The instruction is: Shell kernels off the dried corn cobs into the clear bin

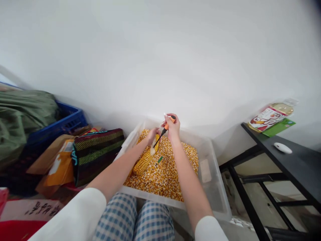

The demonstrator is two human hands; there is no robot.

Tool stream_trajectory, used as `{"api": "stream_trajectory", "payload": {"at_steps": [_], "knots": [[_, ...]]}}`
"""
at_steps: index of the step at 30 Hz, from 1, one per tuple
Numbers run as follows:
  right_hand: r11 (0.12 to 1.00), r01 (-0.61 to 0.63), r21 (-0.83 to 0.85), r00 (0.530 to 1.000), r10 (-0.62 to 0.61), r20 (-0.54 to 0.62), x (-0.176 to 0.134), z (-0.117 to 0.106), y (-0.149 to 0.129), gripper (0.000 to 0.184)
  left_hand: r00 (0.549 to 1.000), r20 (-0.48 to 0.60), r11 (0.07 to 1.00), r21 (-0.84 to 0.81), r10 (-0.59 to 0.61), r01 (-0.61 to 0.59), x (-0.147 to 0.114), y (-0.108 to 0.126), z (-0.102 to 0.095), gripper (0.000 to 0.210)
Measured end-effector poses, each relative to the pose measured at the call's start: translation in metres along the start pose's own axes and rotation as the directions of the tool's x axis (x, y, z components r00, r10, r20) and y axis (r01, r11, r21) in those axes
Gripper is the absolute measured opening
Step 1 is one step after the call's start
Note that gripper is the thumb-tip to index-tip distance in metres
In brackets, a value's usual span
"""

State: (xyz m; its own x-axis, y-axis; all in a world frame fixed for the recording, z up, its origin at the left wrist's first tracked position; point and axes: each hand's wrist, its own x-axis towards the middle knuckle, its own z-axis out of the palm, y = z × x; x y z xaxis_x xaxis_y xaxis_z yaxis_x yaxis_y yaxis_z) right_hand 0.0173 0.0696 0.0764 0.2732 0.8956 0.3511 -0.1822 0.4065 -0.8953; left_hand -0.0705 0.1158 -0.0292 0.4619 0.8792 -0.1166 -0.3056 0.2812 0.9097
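My left hand [152, 135] is closed around a corn cob [156, 142], partly stripped, with some yellow kernels left on it. My right hand [173, 128] grips a screwdriver [166, 126] by its orange and black handle. Its dark shaft slants down to the left, and the tip lies against the cob. Below the hands a clear plastic bin [218, 180] holds a deep bed of loose corn kernels [160, 182]. Whole ears of corn [141, 163] lie on the kernels at the left, beside a small green piece [161, 159].
Left of the bin are a striped mesh bag [100, 154], cardboard and a blue crate [69, 117] with green cloth. At right a dark table [298, 157] carries a white mouse-shaped object [283, 148] and a labelled bottle [268, 117]. A white wall [160, 60] rises behind.
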Motion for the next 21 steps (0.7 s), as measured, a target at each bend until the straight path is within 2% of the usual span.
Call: {"api": "stream_trajectory", "payload": {"at_steps": [2, 8, 11, 13, 17, 21], "knots": [[0.999, 0.034, 0.002, 0.999, -0.034, -0.023, 0.002, 0.006, -0.005, 0.032, 0.997, 0.075, 0.999, 0.050, -0.016, 0.012, 0.002, 0.005, -0.002, 0.043], [0.998, 0.068, -0.015, 0.997, -0.067, 0.046, 0.005, 0.025, -0.017, 0.034, 0.996, 0.065, 0.992, 0.106, 0.056, -0.063, 0.007, 0.007, -0.005, 0.038], [0.997, 0.075, -0.013, 0.992, -0.073, 0.099, 0.003, 0.028, -0.015, 0.033, 0.990, 0.108, 0.981, 0.161, 0.090, -0.107, 0.008, 0.007, -0.003, 0.038], [0.996, 0.080, -0.040, 0.990, -0.074, 0.123, 0.001, 0.028, -0.012, 0.032, 0.991, 0.089, 0.972, 0.206, 0.098, -0.115, 0.007, 0.009, -0.001, 0.038], [0.989, 0.126, -0.081, 0.991, -0.121, 0.065, 0.000, 0.029, -0.006, 0.033, 0.993, 0.035, 0.957, 0.266, 0.115, -0.120, 0.009, 0.008, -0.001, 0.035], [0.979, 0.185, -0.089, 0.982, -0.187, -0.023, -0.001, 0.031, -0.006, 0.033, 0.993, 0.086, 0.959, 0.266, 0.076, -0.097, 0.018, -0.001, -0.008, 0.040]]}}
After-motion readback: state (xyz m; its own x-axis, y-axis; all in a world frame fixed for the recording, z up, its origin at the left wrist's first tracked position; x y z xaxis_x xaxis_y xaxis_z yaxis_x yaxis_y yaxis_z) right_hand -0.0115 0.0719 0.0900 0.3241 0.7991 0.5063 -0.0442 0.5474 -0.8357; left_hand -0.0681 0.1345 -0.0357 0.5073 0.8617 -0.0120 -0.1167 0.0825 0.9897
